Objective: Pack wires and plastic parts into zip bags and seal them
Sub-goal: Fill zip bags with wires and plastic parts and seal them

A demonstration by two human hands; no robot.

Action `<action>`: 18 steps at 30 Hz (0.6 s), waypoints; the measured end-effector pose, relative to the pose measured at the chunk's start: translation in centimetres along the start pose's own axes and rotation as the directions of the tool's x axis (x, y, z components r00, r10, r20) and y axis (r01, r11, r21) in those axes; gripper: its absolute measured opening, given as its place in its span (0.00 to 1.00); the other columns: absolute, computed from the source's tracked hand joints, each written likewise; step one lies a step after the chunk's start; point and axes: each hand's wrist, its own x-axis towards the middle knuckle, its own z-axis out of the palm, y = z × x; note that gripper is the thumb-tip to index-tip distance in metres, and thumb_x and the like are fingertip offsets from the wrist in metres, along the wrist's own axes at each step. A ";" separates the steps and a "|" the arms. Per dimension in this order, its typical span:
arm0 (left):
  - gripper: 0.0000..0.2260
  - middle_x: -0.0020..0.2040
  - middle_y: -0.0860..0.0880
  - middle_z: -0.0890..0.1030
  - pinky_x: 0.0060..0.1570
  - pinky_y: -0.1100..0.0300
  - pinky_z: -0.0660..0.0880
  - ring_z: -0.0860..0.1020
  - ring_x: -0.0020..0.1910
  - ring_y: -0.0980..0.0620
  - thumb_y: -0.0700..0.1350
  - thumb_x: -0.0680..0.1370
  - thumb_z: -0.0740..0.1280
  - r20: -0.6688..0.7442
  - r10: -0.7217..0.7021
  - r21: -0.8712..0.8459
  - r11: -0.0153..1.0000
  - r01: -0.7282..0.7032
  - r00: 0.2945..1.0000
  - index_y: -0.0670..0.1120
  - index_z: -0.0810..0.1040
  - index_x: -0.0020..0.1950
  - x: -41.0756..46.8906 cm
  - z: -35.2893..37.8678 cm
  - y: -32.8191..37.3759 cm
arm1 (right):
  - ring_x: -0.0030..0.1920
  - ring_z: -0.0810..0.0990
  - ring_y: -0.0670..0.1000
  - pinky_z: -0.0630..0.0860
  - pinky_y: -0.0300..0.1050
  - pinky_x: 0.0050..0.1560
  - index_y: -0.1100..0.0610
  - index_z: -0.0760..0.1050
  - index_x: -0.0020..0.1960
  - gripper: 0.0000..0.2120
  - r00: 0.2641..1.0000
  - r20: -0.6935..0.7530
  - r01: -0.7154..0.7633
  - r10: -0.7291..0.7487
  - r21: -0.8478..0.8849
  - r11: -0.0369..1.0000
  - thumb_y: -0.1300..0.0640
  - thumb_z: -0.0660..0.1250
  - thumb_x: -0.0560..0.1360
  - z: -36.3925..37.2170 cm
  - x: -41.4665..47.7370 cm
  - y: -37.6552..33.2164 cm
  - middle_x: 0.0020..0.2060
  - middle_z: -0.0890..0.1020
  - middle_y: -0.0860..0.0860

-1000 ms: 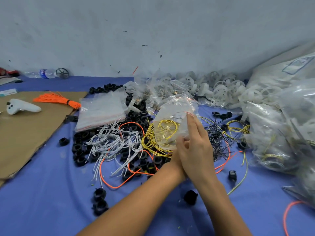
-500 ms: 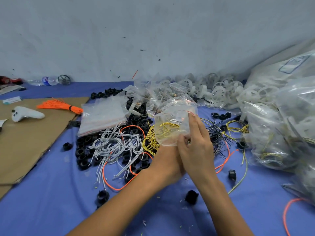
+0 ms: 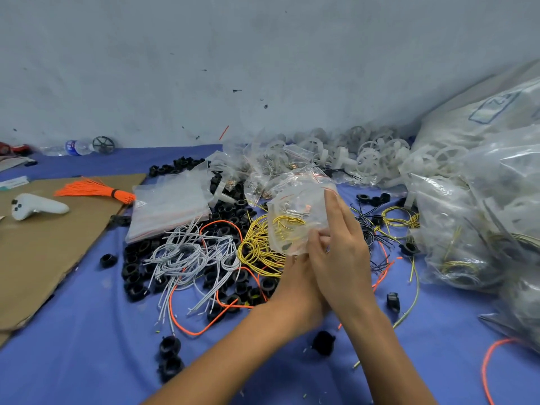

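Bag: clear thin film, held up off the blue cloth, above the loose yellow wires and black parts. Mouth uppermost, with the red zip strip at the top right, crumpled and apparently not pressed flat. Contents: a small coil of yellow wire low in the bag. Anything else inside is too blurred to identify. Right hand: gripping the bag, with the thumb on the near face and the fingers laid nearly straight up the right edge. Left hand: just below the bag and partly behind the right. Its fingers are hidden, so its grip cannot be determined. Handling assessment: the load looks very light. The film is soft and slick, likely to buckle rather than hold shape, and it crumples wherever it is pinched. The wire is springy and may push up toward the mouth. Recommended hold: one hand low, trapping the coil through the film. The other hand should pinch one end of the zip strip and run along it, keeping wire ends out of the seal. Risk: a strand caught in the strip would leave the seal open.
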 end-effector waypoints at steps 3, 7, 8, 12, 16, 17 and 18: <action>0.10 0.56 0.49 0.78 0.50 0.51 0.70 0.75 0.57 0.43 0.42 0.78 0.62 -0.048 -0.114 -0.268 0.958 0.097 0.992 0.47 0.75 0.59 -1.6 -2.0 -1.0 | 0.64 0.76 0.56 0.68 0.46 0.66 0.55 0.63 0.76 0.31 1.000 0.011 -0.023 0.023 0.006 1.000 0.66 0.65 0.75 -0.1 0.1 0.1 0.72 0.68 0.50; 0.05 0.48 0.58 0.74 0.51 0.57 0.68 0.72 0.49 0.56 0.50 0.83 0.58 -0.016 -0.327 -0.634 0.734 0.243 0.945 0.53 0.73 0.53 -5.1 -4.6 -2.1 | 0.61 0.79 0.58 0.74 0.55 0.63 0.54 0.65 0.75 0.27 0.998 0.034 -0.057 0.055 0.048 0.997 0.65 0.64 0.77 -0.2 0.1 0.0 0.72 0.69 0.48; 0.05 0.46 0.60 0.73 0.51 0.60 0.68 0.71 0.47 0.58 0.51 0.83 0.57 0.016 -0.376 -0.687 0.669 0.283 0.926 0.54 0.72 0.54 -5.9 -4.9 -2.6 | 0.61 0.78 0.58 0.74 0.56 0.63 0.55 0.66 0.74 0.26 0.997 0.036 -0.066 0.064 0.057 0.996 0.65 0.64 0.77 -0.2 0.1 0.0 0.71 0.70 0.49; 0.07 0.48 0.53 0.77 0.55 0.56 0.74 0.76 0.50 0.55 0.50 0.83 0.57 0.127 -0.593 -0.881 0.300 0.365 0.795 0.49 0.72 0.56 -6.3 -6.6 -2.7 | 0.61 0.78 0.58 0.74 0.54 0.63 0.55 0.67 0.74 0.26 0.993 0.063 -0.098 0.095 0.041 0.994 0.65 0.64 0.77 0.0 0.0 0.1 0.71 0.71 0.49; 0.05 0.55 0.42 0.83 0.52 0.52 0.78 0.82 0.52 0.44 0.48 0.79 0.62 0.344 -0.677 -0.938 -0.282 0.202 0.651 0.47 0.69 0.50 -5.9 -7.7 -3.5 | 0.61 0.78 0.58 0.73 0.54 0.63 0.55 0.66 0.75 0.26 0.990 0.077 -0.121 0.118 0.032 0.992 0.66 0.64 0.77 0.0 -0.1 0.3 0.71 0.71 0.50; 0.05 0.56 0.40 0.83 0.50 0.53 0.80 0.83 0.51 0.44 0.48 0.78 0.63 0.365 -0.687 -0.923 -0.357 0.145 0.628 0.48 0.69 0.49 -5.9 -8.2 -3.8 | 0.60 0.78 0.59 0.73 0.56 0.63 0.55 0.66 0.75 0.27 0.989 0.077 -0.129 0.126 0.033 0.991 0.66 0.64 0.77 0.1 0.0 0.4 0.71 0.71 0.50; 0.05 0.55 0.39 0.83 0.48 0.54 0.81 0.83 0.50 0.44 0.48 0.77 0.63 0.370 -0.703 -0.916 -0.386 0.110 0.607 0.48 0.69 0.48 -6.0 -8.7 -4.1 | 0.60 0.78 0.59 0.74 0.56 0.62 0.55 0.66 0.75 0.27 0.988 0.078 -0.133 0.130 0.032 0.991 0.66 0.64 0.77 0.1 0.0 0.5 0.71 0.71 0.51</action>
